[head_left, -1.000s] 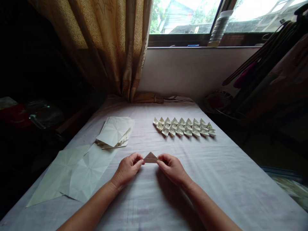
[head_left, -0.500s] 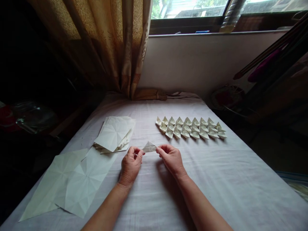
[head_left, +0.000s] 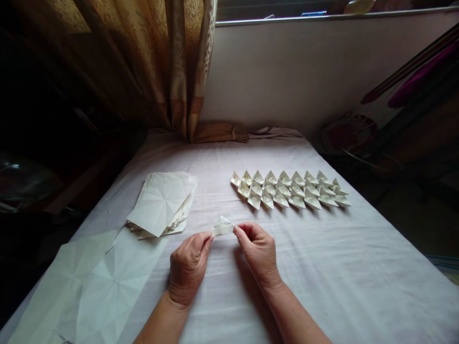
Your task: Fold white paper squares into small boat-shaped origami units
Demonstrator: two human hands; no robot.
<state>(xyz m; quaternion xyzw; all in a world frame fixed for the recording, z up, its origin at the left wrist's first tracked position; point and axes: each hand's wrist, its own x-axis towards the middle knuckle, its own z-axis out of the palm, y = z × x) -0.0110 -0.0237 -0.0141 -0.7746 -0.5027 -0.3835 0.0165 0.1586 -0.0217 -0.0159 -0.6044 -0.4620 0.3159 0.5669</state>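
Note:
A small folded white paper piece (head_left: 223, 226) is held just above the cloth-covered table (head_left: 322, 267). My left hand (head_left: 188, 265) pinches its left end, and my right hand (head_left: 258, 251) pinches its right end. Both hands are closed on the paper. Beyond it, rows of several finished small folded paper shapes (head_left: 290, 190) lie side by side. A stack of creased square paper sheets (head_left: 162, 204) sits to the left of my hands.
Larger creased sheets (head_left: 89, 291) lie flat at the table's near left corner. A brown curtain (head_left: 158, 62) hangs at the back left against a pale wall. Dark clutter and a slanted rack (head_left: 405, 76) stand at the right.
The camera has tilted down, so the window has left the view. The paper piece has gone from a flat triangle to a partly opened, twisted shape between my fingers.

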